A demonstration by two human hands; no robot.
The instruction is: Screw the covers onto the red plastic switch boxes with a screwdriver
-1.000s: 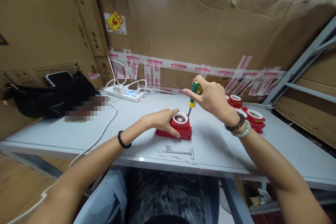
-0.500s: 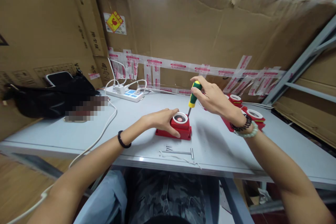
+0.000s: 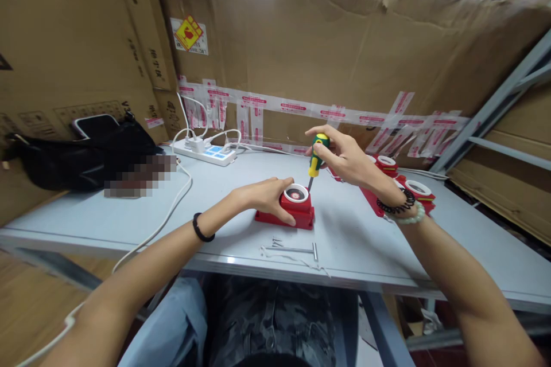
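Note:
On the table sits a red housing (image 3: 305, 215) with a white ring around a dark round window on top. My left hand (image 3: 270, 199) grips its left side, thumb in front and fingers behind. In my right hand (image 3: 340, 153) is a green and yellow screwdriver (image 3: 315, 163), tilted slightly, its handle between thumb and fingers. The screwdriver's tip meets the right rear corner of the housing's top; any screw there is too small to make out. Several small screws (image 3: 276, 242) lie in front of the housing, beside a T-shaped metal tool (image 3: 297, 250) and a thin white string.
More red housings with white rings (image 3: 417, 187) stand at the right, partly behind my right forearm. A white power strip (image 3: 206, 152) with cables lies at the back left. A black bag (image 3: 81, 152) holding a phone is farther left. Cardboard (image 3: 301, 46) walls the back.
The fingers of my right hand have loosened and shifted around the screwdriver's handle, the index finger lifting off. My left hand and the red housing stay in place.

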